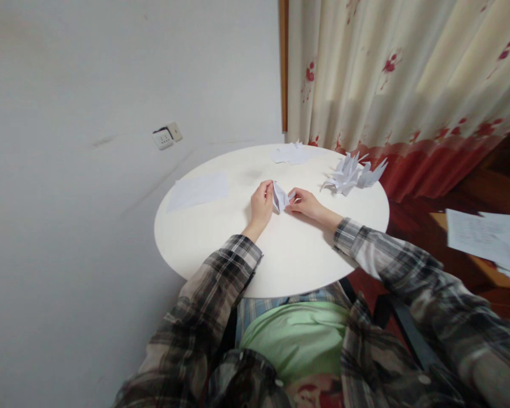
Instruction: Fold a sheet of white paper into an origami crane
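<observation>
A small folded white paper piece (280, 198) stands between my two hands near the middle of the round white table (221, 232). My left hand (261, 205) is closed on its left side, fingers pinching the fold. My right hand (305, 203) pinches its right edge, fingers curled. Both arms wear plaid sleeves. Much of the paper's lower part is hidden by my fingers.
A flat white sheet (199, 190) lies at the table's left. Several finished folded paper figures (352, 174) sit at the right rim; more white paper (292, 153) lies at the far edge. Curtain (391, 85) behind, wall socket (166, 136) left, loose sheets (488, 235) at right.
</observation>
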The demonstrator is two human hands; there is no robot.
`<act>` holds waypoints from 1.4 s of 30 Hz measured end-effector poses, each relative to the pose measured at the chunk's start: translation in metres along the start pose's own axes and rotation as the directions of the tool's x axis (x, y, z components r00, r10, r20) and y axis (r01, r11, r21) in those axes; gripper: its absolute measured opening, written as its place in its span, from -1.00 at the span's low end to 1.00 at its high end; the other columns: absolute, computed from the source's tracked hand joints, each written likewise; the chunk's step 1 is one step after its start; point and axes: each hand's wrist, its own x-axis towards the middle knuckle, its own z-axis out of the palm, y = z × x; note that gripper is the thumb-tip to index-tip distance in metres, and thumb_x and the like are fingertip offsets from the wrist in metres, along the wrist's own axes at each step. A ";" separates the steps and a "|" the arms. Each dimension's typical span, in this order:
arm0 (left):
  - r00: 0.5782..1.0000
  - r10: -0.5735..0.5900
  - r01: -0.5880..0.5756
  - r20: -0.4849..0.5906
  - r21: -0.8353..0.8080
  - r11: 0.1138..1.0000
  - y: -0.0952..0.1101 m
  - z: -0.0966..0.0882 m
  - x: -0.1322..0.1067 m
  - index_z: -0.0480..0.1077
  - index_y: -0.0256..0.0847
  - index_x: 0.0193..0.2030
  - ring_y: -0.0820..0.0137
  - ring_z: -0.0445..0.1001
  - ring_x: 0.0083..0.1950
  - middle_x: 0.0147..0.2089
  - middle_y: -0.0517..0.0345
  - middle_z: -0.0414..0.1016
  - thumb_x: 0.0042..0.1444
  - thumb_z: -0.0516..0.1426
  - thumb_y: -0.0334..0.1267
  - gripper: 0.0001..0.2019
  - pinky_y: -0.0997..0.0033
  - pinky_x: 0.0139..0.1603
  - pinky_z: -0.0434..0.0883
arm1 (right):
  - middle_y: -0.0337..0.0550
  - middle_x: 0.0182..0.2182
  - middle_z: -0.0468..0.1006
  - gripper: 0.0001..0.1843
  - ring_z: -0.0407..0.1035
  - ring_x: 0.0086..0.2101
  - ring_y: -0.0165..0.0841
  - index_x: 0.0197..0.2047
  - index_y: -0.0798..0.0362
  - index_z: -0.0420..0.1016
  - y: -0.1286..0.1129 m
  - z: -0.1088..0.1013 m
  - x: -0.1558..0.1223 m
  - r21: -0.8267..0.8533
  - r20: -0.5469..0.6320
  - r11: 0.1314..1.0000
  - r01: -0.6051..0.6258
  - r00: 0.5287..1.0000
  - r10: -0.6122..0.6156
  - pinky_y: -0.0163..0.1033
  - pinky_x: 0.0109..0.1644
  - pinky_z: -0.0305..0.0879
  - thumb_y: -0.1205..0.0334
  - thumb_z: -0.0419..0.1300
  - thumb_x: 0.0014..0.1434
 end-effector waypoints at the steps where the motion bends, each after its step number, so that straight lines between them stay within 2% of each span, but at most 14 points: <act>1: 1.000 0.006 -0.006 -0.008 -0.001 1.000 -0.001 0.000 0.000 0.36 -0.17 -0.13 0.43 0.42 -0.09 -0.11 0.06 0.51 0.23 -0.10 -0.19 -0.74 0.42 -0.04 0.34 | -0.36 -0.59 0.37 -0.75 0.30 -0.56 -0.46 -0.43 0.06 0.29 0.001 0.000 0.001 -0.007 -0.013 1.000 0.001 1.000 -0.001 -0.36 -0.50 0.18 0.28 0.26 -0.22; 5: 0.999 0.017 -0.017 -0.028 0.003 1.000 -0.003 0.000 0.002 0.39 -0.19 -0.15 0.43 0.43 -0.08 -0.10 0.05 0.51 0.22 -0.08 -0.18 -0.73 0.44 -0.07 0.35 | -0.36 -0.60 0.38 -0.76 0.30 -0.56 -0.46 -0.43 0.06 0.30 0.002 0.000 0.002 0.001 -0.066 1.000 -0.001 0.998 0.001 -0.34 -0.47 0.20 0.27 0.27 -0.22; 13: 0.997 0.010 -0.011 -0.070 -0.019 1.000 -0.003 -0.001 0.002 0.38 -0.18 -0.15 0.43 0.43 -0.09 -0.11 0.06 0.50 0.21 -0.05 -0.17 -0.75 0.41 -0.05 0.36 | -0.36 -0.60 0.37 -0.76 0.31 -0.58 -0.45 -0.44 0.06 0.29 -0.002 0.000 0.001 0.043 -0.091 0.999 0.002 0.996 0.002 -0.33 -0.47 0.21 0.28 0.27 -0.21; 20: 1.000 -0.019 0.019 0.004 -0.034 0.999 -0.007 0.003 0.003 0.34 -0.14 -0.06 0.44 0.45 -0.11 -0.08 0.07 0.49 0.17 -0.01 -0.28 -0.78 0.40 -0.07 0.39 | -0.36 -0.60 0.38 -0.76 0.31 -0.57 -0.45 -0.44 0.05 0.29 0.000 0.000 0.001 0.043 -0.082 0.999 0.012 0.997 -0.008 -0.33 -0.46 0.22 0.26 0.27 -0.20; 25: 1.000 0.017 -0.017 -0.011 -0.016 1.000 -0.006 0.002 0.003 0.36 -0.15 -0.09 0.43 0.43 -0.05 -0.07 0.07 0.48 0.21 -0.06 -0.25 -0.77 0.40 0.00 0.36 | -0.35 -0.60 0.39 -0.74 0.32 -0.58 -0.45 -0.42 0.05 0.29 0.001 0.000 0.002 0.046 -0.087 0.999 0.013 0.996 -0.009 -0.33 -0.47 0.21 0.25 0.27 -0.20; 32: 0.999 -0.013 0.012 -0.046 -0.028 1.000 -0.005 -0.001 0.002 0.34 -0.14 -0.10 0.43 0.43 -0.07 -0.09 0.07 0.49 0.22 -0.10 -0.26 -0.77 0.41 -0.03 0.34 | -0.33 -0.56 0.40 -0.76 0.32 -0.59 -0.46 -0.41 0.06 0.30 0.000 -0.001 0.002 0.049 -0.094 0.999 0.022 0.995 -0.018 -0.34 -0.49 0.22 0.23 0.27 -0.18; 37: 0.996 -0.083 0.084 0.016 -0.076 0.994 -0.007 0.002 0.001 0.18 -0.12 0.09 0.46 0.46 -0.20 -0.20 0.11 0.50 0.18 -0.02 -0.25 -0.67 0.42 -0.11 0.37 | -0.33 -0.55 0.39 -0.76 0.30 -0.59 -0.48 -0.41 0.05 0.28 0.000 0.000 0.002 0.066 -0.127 0.997 0.034 0.992 -0.025 -0.34 -0.50 0.23 0.24 0.25 -0.17; 42: 0.996 -0.055 0.062 0.069 -0.112 0.992 -0.009 0.007 0.002 0.19 -0.14 0.07 0.46 0.46 -0.22 -0.18 0.09 0.50 0.13 0.05 -0.27 -0.65 0.39 -0.12 0.37 | -0.31 -0.48 0.40 -0.76 0.28 -0.57 -0.50 -0.39 0.05 0.29 -0.001 0.000 0.002 0.109 -0.153 0.993 0.037 0.988 -0.020 -0.35 -0.51 0.23 0.24 0.24 -0.17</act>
